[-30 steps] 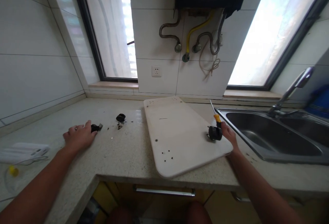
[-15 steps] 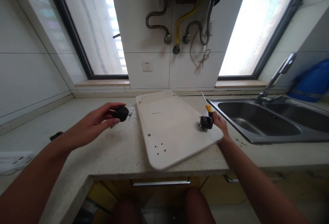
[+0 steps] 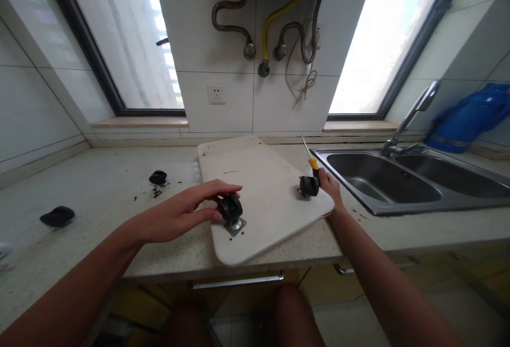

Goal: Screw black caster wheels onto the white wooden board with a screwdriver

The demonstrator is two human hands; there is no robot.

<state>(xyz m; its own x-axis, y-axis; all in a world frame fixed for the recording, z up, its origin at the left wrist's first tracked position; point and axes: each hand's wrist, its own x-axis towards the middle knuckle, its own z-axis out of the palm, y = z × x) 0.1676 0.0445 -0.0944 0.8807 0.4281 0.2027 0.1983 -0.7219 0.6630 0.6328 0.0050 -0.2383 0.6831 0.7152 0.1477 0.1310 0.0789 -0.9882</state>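
A white board (image 3: 263, 198) with rounded corners and small screw holes lies on the counter. My left hand (image 3: 199, 211) grips a black caster wheel (image 3: 230, 209) by its wheel. Its metal plate sits over the holes at the board's near left corner; whether it touches the board I cannot tell. My right hand (image 3: 330, 186) is closed round a screwdriver (image 3: 313, 165) with a yellow and black handle, its shaft pointing up and away. Beside that hand, another caster wheel (image 3: 308, 186) is at the board's right corner. The right fingers are partly hidden behind the handle.
Two more black casters, a nearer one (image 3: 58, 216) and a farther one (image 3: 158, 177), lie on the counter (image 3: 107, 177) to the left, with dark bits beside the farther one. A double sink (image 3: 378, 209) with a faucet (image 3: 410, 118) is on the right, a blue object (image 3: 470, 118) behind it.
My left hand has carried its caster rightward and down, from beside the board to its near left corner, turning the plate downward. My right hand keeps the screwdriver. The view has shifted slightly.
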